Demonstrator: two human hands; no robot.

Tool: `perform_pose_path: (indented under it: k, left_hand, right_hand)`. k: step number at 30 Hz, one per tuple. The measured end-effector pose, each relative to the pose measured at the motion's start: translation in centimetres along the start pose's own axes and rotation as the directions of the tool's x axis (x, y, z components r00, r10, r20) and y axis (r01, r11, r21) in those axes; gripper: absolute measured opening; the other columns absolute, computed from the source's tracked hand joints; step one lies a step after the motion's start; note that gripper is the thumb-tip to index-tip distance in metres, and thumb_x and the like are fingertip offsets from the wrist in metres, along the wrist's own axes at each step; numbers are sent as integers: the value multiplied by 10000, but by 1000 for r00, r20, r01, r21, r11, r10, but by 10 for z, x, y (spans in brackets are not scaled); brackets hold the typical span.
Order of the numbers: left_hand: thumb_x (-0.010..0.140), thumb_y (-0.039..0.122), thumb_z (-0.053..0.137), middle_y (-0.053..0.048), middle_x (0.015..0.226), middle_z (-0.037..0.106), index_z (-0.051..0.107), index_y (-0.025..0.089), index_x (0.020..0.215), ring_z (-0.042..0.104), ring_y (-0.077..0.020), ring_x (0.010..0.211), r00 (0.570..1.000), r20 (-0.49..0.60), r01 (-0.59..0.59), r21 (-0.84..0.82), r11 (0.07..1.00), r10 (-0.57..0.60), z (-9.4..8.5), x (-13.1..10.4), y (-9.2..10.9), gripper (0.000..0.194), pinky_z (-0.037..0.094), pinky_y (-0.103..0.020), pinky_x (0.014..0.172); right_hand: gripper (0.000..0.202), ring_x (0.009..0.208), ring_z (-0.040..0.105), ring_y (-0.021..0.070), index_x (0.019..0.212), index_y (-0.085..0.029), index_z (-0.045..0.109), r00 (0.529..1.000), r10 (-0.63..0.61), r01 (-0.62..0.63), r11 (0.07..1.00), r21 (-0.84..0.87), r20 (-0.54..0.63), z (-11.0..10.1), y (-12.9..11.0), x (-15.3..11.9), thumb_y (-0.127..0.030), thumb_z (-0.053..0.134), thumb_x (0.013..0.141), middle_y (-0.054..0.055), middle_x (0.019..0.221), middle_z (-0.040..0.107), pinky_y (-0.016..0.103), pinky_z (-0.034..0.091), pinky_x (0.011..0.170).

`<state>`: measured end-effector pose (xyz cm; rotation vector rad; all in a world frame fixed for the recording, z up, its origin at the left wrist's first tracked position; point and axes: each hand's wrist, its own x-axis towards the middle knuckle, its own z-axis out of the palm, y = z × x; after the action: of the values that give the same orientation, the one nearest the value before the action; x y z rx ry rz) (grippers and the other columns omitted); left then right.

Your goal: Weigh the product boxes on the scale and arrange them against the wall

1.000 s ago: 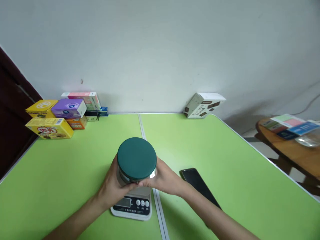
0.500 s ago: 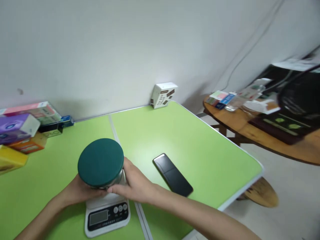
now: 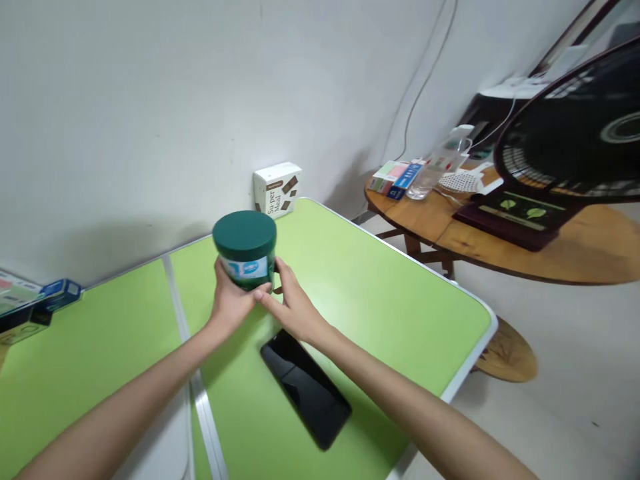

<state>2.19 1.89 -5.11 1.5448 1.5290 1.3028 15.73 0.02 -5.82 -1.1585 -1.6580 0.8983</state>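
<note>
Both my hands wrap around a round jar (image 3: pixel 246 269) with a dark green lid and a blue and white label. My left hand (image 3: pixel 231 293) grips its left side and lower front; my right hand (image 3: pixel 293 297) holds its right side, the thumbs meeting in front. The jar is upright over the far part of the green table (image 3: pixel 390 293); whether its base touches the table I cannot tell. A black phone (image 3: pixel 306 387) lies nearer me, below my hands. Under my left forearm, part of the white kitchen scale (image 3: pixel 163 440) shows at the bottom edge.
A white Super Meal box (image 3: pixel 277 190) stands against the wall, behind the jar. Several boxes (image 3: pixel 30 307) sit at the left edge. On the right, a wooden table (image 3: pixel 480 240) carries a plastic bottle (image 3: pixel 440 163), small boxes and a fan (image 3: pixel 575 127).
My hands have carried the jar off the scale, away from me and to the right, past the phone. The view has turned right, so the scale is mostly out of sight.
</note>
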Motion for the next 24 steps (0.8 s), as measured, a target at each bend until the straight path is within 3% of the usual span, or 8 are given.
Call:
perform_pose_path:
  k: [3, 6, 10, 13, 19, 24]
  left_hand:
    - [580, 307, 787, -183, 1295, 476, 220, 173, 1339, 533, -327, 1145, 999, 38, -2, -24, 1000, 3, 66, 22, -5, 956, 453, -424, 940]
    - [663, 270, 720, -217, 1397, 344, 200, 182, 1370, 407, -374, 1274, 1000, 26, 14, -3, 1000, -14, 124, 44, -12, 882, 387, -464, 1016]
    - [695, 151, 637, -261, 1446, 235, 103, 139, 1405, 255, -378, 1371, 987, 128, -102, 24, 995, 98, 174, 71, -25, 888, 277, -501, 1100]
    - [692, 109, 606, -294, 1455, 198, 53, 64, 1409, 193, -385, 1393, 967, 203, -171, 55, 984, 156, 192, 89, -33, 907, 218, -508, 1130]
    - [681, 6, 545, -236, 1505, 139, 41, 130, 1433, 143, -362, 1415, 973, 199, -120, 26, 992, 113, 209, 119, -44, 913, 191, -510, 1147]
    - [670, -44, 524, -181, 1533, 100, 121, 165, 1445, 154, -352, 1415, 962, 250, -127, 65, 990, 107, 210, 130, -49, 898, 214, -497, 1144]
  right_hand:
    - [828, 1244, 445, 301, 1352, -163, 311, 983, 85, -77, 996, 53, -163, -20, 34, 29, -494, 694, 697, 177, 1354, 448, 478, 371, 1038]
    - [788, 1132, 535, 297, 1240, -148, 401, 937, 158, -136, 986, 92, -311, -47, 70, 63, -469, 748, 610, 168, 1236, 543, 455, 424, 978]
    - [752, 1079, 560, 317, 1128, -137, 465, 908, 190, -180, 982, 62, -373, -86, 109, 97, -493, 766, 539, 176, 1177, 581, 476, 429, 946]
    - [762, 1095, 549, 322, 1121, -141, 475, 913, 181, -185, 982, 25, -367, -106, 131, 115, -514, 768, 525, 173, 1186, 585, 485, 415, 956]
    - [783, 1116, 544, 308, 1138, -129, 489, 956, 82, -78, 997, 24, -281, -124, 164, 153, -540, 767, 534, 167, 1199, 594, 457, 415, 973]
    - [664, 1172, 515, 261, 1215, -168, 477, 976, -86, 86, 996, -8, -201, -131, 183, 181, -550, 640, 697, 120, 1266, 567, 422, 379, 1028]
